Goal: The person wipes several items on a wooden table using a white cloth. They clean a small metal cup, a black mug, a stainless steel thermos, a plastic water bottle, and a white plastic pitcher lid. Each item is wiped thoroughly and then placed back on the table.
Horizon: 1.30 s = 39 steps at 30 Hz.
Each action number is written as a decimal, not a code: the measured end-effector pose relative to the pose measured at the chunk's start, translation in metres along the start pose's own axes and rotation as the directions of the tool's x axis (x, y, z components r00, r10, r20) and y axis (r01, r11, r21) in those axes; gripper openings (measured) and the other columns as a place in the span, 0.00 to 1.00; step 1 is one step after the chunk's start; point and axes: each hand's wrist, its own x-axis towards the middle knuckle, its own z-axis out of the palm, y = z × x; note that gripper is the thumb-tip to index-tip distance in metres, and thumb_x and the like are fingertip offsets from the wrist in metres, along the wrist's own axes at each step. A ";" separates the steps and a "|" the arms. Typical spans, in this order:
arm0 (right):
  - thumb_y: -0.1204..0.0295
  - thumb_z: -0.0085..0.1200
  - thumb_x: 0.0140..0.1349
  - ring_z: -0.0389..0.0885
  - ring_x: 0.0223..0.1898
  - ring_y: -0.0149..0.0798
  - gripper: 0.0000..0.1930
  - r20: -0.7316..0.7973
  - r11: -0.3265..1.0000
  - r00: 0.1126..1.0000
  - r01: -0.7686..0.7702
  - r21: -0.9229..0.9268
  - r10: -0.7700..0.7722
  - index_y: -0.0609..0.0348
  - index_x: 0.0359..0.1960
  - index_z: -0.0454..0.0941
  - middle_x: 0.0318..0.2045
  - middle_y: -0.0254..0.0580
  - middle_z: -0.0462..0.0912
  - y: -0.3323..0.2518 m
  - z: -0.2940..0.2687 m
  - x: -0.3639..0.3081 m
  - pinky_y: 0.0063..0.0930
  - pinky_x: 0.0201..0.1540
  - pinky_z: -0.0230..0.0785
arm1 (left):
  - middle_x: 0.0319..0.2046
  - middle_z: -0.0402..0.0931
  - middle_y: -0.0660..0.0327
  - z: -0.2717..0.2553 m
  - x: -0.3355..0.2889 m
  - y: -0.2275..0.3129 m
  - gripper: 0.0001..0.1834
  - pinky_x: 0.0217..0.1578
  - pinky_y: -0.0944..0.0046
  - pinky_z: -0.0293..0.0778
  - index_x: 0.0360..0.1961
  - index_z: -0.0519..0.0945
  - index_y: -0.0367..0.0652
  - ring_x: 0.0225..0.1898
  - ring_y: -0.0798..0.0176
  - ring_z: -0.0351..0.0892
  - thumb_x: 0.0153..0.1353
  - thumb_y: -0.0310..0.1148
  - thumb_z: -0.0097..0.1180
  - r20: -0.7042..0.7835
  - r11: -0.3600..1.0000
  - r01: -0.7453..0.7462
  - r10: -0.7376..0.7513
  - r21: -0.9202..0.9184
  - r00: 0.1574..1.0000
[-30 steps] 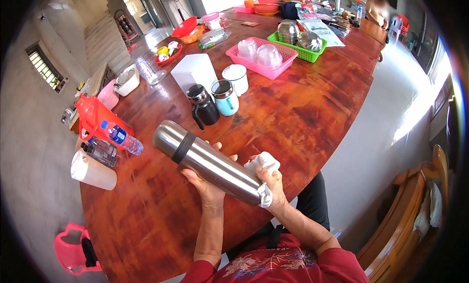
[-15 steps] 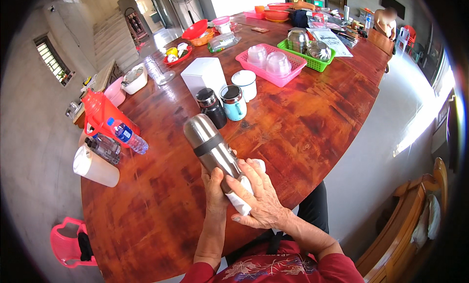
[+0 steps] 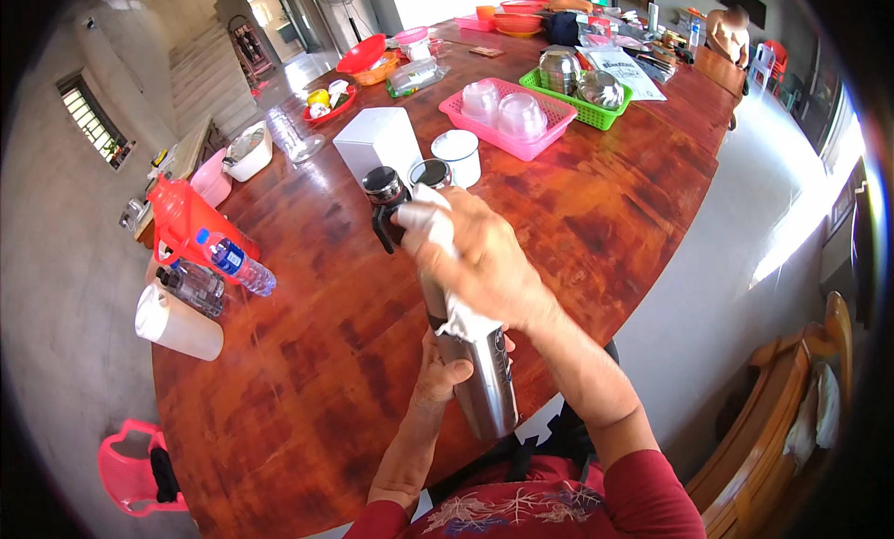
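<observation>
Crumpled white cloth (image 3: 468, 324) lies against a glossy, cylindrical metal flask (image 3: 488, 388).

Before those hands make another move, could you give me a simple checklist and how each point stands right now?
1. Left hand secure around the steel flask: ok, thumb across its front.
2. White cloth held in the right hand: ok, though that hand is blurred.
3. Flask's far end in plain sight: not ok, right hand and cloth cover it.
4. Gap between right hand and black mug: cannot tell, cloth and mug overlap in this view.
5. Blue-capped bottle away from both hands: ok, it stands well to the left.
</observation>
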 end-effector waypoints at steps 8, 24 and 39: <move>0.45 0.30 0.69 0.60 0.64 0.50 0.34 0.152 0.927 0.941 -0.326 0.186 0.301 0.59 0.65 0.59 0.62 0.54 0.62 0.009 0.036 -0.051 0.37 0.65 0.51 | 0.48 0.70 0.60 0.000 -0.001 0.008 0.42 0.48 0.62 0.74 0.57 0.65 0.39 0.48 0.63 0.74 0.46 0.49 0.68 -0.390 0.953 -0.267 0.303 0.143 0.870; 0.56 0.43 0.70 0.79 0.44 0.38 0.24 0.204 -0.021 0.516 -0.338 0.941 0.832 0.62 0.58 0.65 0.46 0.44 0.78 0.013 0.075 -0.147 0.31 0.47 0.71 | 0.52 0.66 0.51 0.004 0.008 0.024 0.39 0.39 0.58 0.78 0.60 0.59 0.36 0.48 0.55 0.73 0.55 0.53 0.52 -0.389 0.696 -0.423 0.693 0.580 0.607; 0.54 0.52 0.57 0.60 0.60 0.56 0.36 0.055 0.975 0.993 -0.095 -0.200 0.108 0.57 0.65 0.59 0.62 0.54 0.60 -0.024 0.035 -0.123 0.48 0.61 0.56 | 0.48 0.71 0.50 0.001 0.002 0.005 0.35 0.46 0.58 0.76 0.58 0.61 0.33 0.46 0.57 0.76 0.50 0.35 0.58 -0.339 0.793 -0.365 0.558 0.488 0.758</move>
